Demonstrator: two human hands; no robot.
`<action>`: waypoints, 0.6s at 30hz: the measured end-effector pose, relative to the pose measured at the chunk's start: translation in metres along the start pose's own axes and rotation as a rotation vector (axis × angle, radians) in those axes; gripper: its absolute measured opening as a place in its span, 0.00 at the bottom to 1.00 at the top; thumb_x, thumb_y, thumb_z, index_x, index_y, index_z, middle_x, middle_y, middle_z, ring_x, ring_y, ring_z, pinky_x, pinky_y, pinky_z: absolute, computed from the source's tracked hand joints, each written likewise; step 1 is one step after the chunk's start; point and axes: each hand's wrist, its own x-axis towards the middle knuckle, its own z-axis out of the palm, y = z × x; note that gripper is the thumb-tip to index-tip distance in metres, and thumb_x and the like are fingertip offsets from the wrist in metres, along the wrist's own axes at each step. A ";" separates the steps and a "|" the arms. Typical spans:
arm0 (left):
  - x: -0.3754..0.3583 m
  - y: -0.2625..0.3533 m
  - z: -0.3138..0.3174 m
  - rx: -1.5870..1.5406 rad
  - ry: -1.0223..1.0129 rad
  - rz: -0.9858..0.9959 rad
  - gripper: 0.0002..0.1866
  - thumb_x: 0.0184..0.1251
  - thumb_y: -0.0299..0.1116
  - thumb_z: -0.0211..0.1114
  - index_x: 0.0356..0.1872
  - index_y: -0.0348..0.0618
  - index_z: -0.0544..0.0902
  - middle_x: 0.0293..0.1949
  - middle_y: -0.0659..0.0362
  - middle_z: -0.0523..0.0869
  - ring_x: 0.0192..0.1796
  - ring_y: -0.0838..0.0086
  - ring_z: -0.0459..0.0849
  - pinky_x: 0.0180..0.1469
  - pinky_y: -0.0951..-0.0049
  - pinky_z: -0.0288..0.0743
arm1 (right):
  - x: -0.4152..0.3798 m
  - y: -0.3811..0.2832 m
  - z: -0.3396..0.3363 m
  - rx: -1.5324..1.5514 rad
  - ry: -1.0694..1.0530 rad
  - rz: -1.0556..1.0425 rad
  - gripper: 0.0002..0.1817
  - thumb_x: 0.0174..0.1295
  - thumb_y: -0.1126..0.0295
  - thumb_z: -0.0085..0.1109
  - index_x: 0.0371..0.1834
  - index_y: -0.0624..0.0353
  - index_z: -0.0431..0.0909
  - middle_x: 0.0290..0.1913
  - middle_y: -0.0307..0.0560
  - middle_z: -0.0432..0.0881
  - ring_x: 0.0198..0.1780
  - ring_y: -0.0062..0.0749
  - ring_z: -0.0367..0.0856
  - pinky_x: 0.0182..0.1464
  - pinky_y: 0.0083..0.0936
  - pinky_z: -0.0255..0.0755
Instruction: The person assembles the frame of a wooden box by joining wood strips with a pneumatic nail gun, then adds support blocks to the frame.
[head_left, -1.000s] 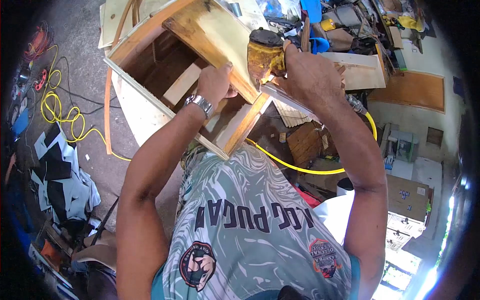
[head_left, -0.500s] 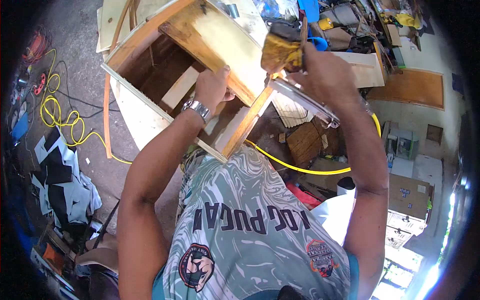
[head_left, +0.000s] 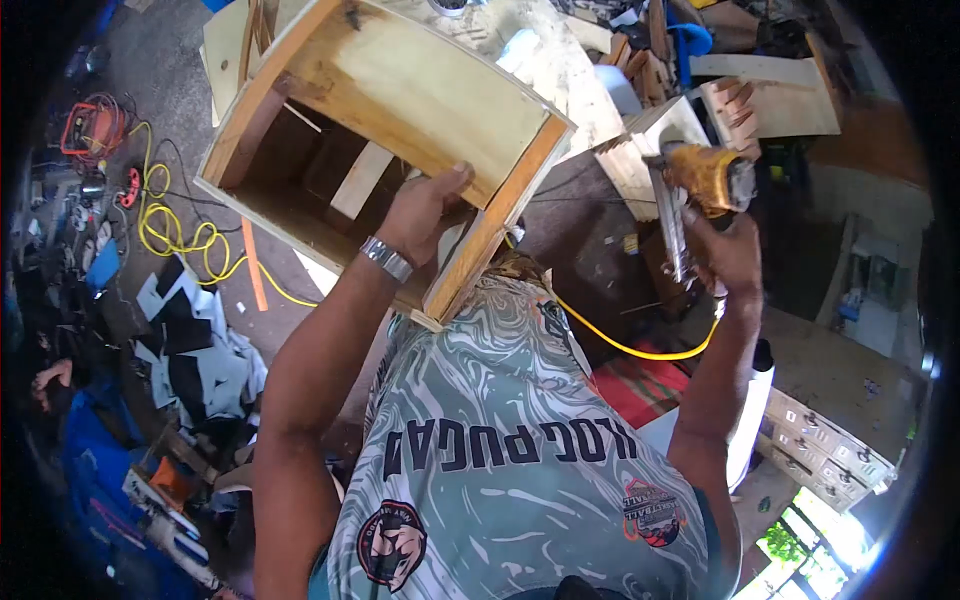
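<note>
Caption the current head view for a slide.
Left hand grips a wooden frame; right hand holds a yellow power tool beside it.

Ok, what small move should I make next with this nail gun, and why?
I'd probably set the nail gun down, to free your right hand for steadying: it holds the tool clear of the wooden box, and only your left hand grips the box.

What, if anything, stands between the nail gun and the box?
Nothing visible does. The right hand holds the nail gun off to the right of the box, which the left hand grips. The yellow hose curves nearer the shirt, outside the gap; wood pieces near the gun appear to lie beyond it.
</note>
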 end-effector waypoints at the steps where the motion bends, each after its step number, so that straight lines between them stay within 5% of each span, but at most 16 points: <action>1: 0.002 -0.002 -0.006 0.002 -0.012 0.007 0.17 0.74 0.48 0.61 0.51 0.46 0.80 0.45 0.63 0.85 0.48 0.74 0.82 0.50 0.69 0.76 | 0.008 0.039 0.015 0.013 -0.008 -0.025 0.22 0.56 0.63 0.72 0.47 0.69 0.82 0.37 0.51 0.87 0.36 0.29 0.85 0.39 0.30 0.77; 3: -0.004 0.003 -0.006 0.069 0.033 0.002 0.17 0.74 0.47 0.62 0.50 0.45 0.80 0.45 0.62 0.85 0.46 0.74 0.83 0.47 0.69 0.79 | 0.017 0.093 0.038 0.039 -0.020 -0.075 0.24 0.54 0.61 0.73 0.47 0.68 0.82 0.39 0.58 0.88 0.43 0.40 0.88 0.47 0.37 0.77; 6: -0.012 0.006 -0.004 0.112 0.076 0.006 0.18 0.73 0.47 0.62 0.50 0.42 0.80 0.45 0.61 0.85 0.44 0.73 0.85 0.44 0.69 0.82 | 0.000 0.112 0.061 -0.172 -0.031 0.134 0.28 0.52 0.59 0.73 0.53 0.66 0.81 0.46 0.60 0.87 0.51 0.48 0.86 0.53 0.40 0.75; 9: -0.020 0.011 0.010 0.126 0.128 0.017 0.20 0.72 0.47 0.63 0.49 0.40 0.80 0.43 0.60 0.85 0.43 0.73 0.85 0.43 0.68 0.83 | 0.005 0.180 0.095 -0.025 -0.211 0.221 0.31 0.51 0.58 0.74 0.54 0.67 0.80 0.48 0.62 0.86 0.53 0.52 0.85 0.55 0.40 0.74; 18: -0.023 0.003 -0.009 0.467 0.285 0.051 0.23 0.68 0.52 0.68 0.47 0.39 0.85 0.39 0.64 0.85 0.38 0.80 0.80 0.39 0.77 0.74 | -0.014 0.244 0.164 0.112 -0.337 0.375 0.30 0.54 0.57 0.73 0.54 0.68 0.80 0.46 0.63 0.87 0.50 0.51 0.86 0.53 0.39 0.75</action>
